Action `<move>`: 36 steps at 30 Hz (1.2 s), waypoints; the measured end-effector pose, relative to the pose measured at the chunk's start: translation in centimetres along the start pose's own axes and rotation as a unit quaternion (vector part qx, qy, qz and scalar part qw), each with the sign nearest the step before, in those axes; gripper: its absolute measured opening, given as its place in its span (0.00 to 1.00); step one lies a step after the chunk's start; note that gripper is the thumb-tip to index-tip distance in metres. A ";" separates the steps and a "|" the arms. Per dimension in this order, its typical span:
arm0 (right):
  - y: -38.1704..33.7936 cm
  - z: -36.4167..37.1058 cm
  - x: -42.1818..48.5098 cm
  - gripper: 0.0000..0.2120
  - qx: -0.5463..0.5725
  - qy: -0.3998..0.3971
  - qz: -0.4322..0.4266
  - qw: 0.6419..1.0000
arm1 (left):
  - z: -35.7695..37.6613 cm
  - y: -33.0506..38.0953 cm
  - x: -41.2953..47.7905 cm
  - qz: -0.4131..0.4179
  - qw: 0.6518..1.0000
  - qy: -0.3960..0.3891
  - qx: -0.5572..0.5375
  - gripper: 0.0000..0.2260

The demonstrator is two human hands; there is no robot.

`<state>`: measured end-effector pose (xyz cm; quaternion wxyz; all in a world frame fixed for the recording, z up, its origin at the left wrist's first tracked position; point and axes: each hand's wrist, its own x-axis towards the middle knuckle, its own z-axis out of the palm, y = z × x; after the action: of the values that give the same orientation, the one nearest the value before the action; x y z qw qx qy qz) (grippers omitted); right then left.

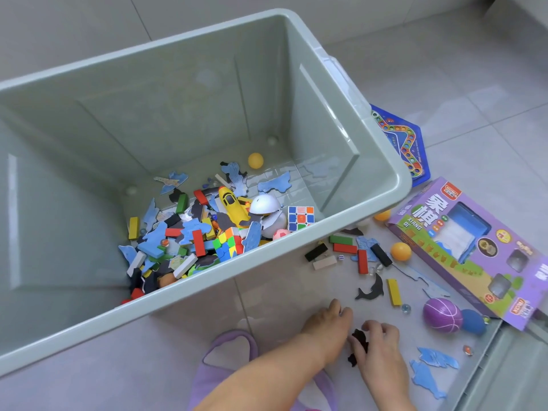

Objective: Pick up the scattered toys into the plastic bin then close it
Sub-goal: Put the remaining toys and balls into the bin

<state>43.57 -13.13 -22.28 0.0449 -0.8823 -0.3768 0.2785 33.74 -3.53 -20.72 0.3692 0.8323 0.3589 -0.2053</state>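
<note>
The pale green plastic bin (382, 149) stands open on the tiled floor, with blocks, blue puzzle pieces, two puzzle cubes, a yellow toy plane and a yellow ball on its bottom. My left hand (329, 324) and right hand (378, 348) meet low on the floor in front of the bin. Between them are dark puzzle pieces (359, 345), with my right hand's fingers curled over them. Whether my left hand holds anything is hidden. Scattered to the right lie coloured blocks (344, 247), a black dolphin piece (372, 289), an orange ball (401, 252) and a purple ball (442, 315).
A purple game box (474, 250) lies at the right, a blue board (406, 143) behind the bin's corner. Blue puzzle pieces (430, 369), marbles, a blue ball (474, 321) and the bin's lid (504, 372) are at the lower right. A purple slipper (228, 345) sits by my left forearm.
</note>
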 end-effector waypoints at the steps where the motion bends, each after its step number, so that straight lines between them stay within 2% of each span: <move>1: 0.4 0.0 -0.2 0.20 0.011 0.005 0.022 1.000 | 0.0 0.2 0.0 0.006 1.000 -0.002 0.007 0.14; 4: 1.3 0.7 -0.8 0.27 0.018 0.000 0.057 0.998 | 0.2 0.5 0.1 0.051 0.996 -0.009 0.066 0.14; 7: 0.7 1.6 -1.4 0.22 0.034 -0.022 0.052 0.998 | 0.4 0.8 0.3 0.106 0.986 -0.018 0.130 0.12; 12: -0.8 1.9 -1.6 0.18 0.061 -0.053 0.083 0.993 | 0.8 0.5 0.2 0.117 0.981 -0.015 0.156 0.12; 15: -0.8 1.5 -1.5 0.17 0.068 -0.062 0.080 0.992 | 0.4 0.1 -0.3 0.093 0.988 -0.022 0.121 0.11; 18: -0.7 1.1 -1.7 0.15 0.077 -0.077 0.065 0.992 | 0.1 -0.9 -1.4 0.059 0.998 -0.011 0.037 0.09; 21: -1.2 0.2 -2.5 0.10 0.138 -0.059 0.055 0.987 | -0.5 -1.9 -4.2 0.038 0.999 -0.010 -0.030 0.08; 24: -3.2 -2.3 -4.1 0.12 0.213 -0.018 0.046 0.976 | -2.2 -3.2 -7.5 0.021 0.996 0.025 -0.084 0.09; 26: -5.5 -4.1 -5.2 0.09 0.253 -0.023 0.036 0.966 | -3.3 -3.8 -10.4 0.004 0.988 0.082 -0.131 0.08; 28: -7.8 -6.1 -6.2 0.13 0.310 -0.001 0.020 0.951 | -2.0 -5.1 -12.0 -0.028 0.978 0.137 -0.157 0.07; 29: -9.1 -7.3 -6.9 0.12 0.328 0.010 -0.003 0.945 | -0.9 -6.8 -14.1 -0.001 0.978 0.110 -0.176 0.10; 30: -11.2 -9.3 -7.4 0.09 0.354 0.009 -0.042 0.934 | 0.0 -7.2 -16.3 0.064 0.973 0.102 -0.198 0.12; 31: -13.0 -11.2 -7.9 0.09 0.380 -0.004 -0.074 0.922 | -1.4 -7.1 -18.1 0.067 0.964 0.140 -0.215 0.11; 32: -14.8 -13.0 -8.3 0.12 0.409 -0.008 -0.097 0.907 | -4.3 -6.5 -20.5 0.052 0.961 0.196 -0.187 0.09; 34: -18.2 -16.2 -9.4 0.14 0.457 0.039 -0.148 0.876 | -12.9 -3.6 -24.1 0.035 0.931 0.340 -0.131 0.06; 35: -19.8 -17.2 -9.8 0.09 0.438 0.075 -0.219 0.868 | -17.2 -3.6 -26.1 0.052 0.903 0.408 -0.121 0.06; 36: -21.3 -18.1 -10.2 0.07 0.409 0.109 -0.282 0.861 | -19.0 -3.6 -27.1 0.051 0.861 0.467 -0.196 0.06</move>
<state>33.76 -2.65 3.72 0.5189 -0.6658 -0.4543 0.2846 14.73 0.54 6.23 0.3239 0.7582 0.4792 0.3010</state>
